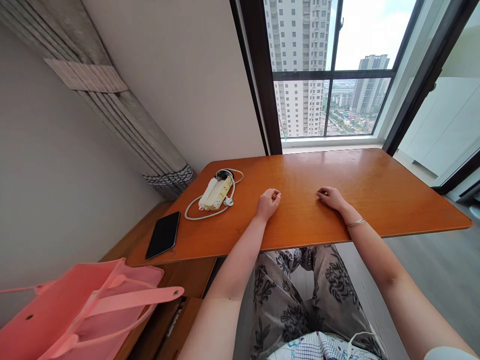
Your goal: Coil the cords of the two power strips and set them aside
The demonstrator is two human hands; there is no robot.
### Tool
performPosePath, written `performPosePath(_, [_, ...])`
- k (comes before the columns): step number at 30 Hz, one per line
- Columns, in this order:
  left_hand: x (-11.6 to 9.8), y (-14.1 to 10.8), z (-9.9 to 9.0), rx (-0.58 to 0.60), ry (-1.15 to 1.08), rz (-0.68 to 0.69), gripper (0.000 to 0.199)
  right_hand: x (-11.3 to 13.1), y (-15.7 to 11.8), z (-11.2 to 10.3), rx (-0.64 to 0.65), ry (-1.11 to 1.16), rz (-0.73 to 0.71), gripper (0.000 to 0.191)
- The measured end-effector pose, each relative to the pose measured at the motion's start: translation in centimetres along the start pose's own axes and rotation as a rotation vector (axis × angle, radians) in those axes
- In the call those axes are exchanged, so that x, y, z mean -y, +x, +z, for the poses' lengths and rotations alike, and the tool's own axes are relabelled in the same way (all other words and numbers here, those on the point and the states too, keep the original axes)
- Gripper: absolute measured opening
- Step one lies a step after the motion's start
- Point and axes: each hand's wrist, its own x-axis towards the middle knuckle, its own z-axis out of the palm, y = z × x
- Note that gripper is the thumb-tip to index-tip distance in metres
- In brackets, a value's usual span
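My left hand (269, 204) rests on the orange-brown wooden table (300, 220), its fingers curled into a loose fist with nothing visible in them. Farther right, my right hand (331, 198) lies on the same tabletop, fingers also curled in and no object showing. A gap of bare wood separates the two hands. Closest to my left hand is a white and yellowish power strip (216, 192) with its white cord (195, 218) looped around it. The cord's plug (228, 201) lies at the strip's right side.
A black tablet or large phone (163, 235) lies at the table's left corner. Below it, a pink bag (108, 305) stands open at lower left. A grey curtain (123, 115) hangs by the left wall. Behind the table is a window (330, 75) with dark frames.
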Motion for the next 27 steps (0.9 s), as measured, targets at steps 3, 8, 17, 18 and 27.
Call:
performPosePath(3, [0.1, 0.0, 0.0, 0.004, -0.006, -0.004, 0.011, 0.0, -0.1, 0.0, 0.0, 0.008, 0.0, 0.019])
performPosePath(8, [0.1, 0.1, 0.0, 0.003, -0.016, -0.023, 0.011, 0.2, -0.2, -0.1, 0.004, 0.011, -0.003, 0.02])
performPosePath(17, [-0.2, -0.1, 0.3, 0.013, -0.027, -0.036, 0.015, 0.3, -0.2, -0.3, 0.008, 0.003, -0.002, 0.02])
performPosePath(18, [-0.2, -0.1, 0.3, 0.012, -0.015, -0.03, 0.016, 0.3, -0.2, -0.3, 0.008, 0.002, 0.0, 0.02])
performPosePath(27, [1.5, 1.3, -6.1, -0.226, 0.27, 0.021, 0.031, 0.3, -0.1, -0.3, 0.022, -0.008, 0.009, 0.018])
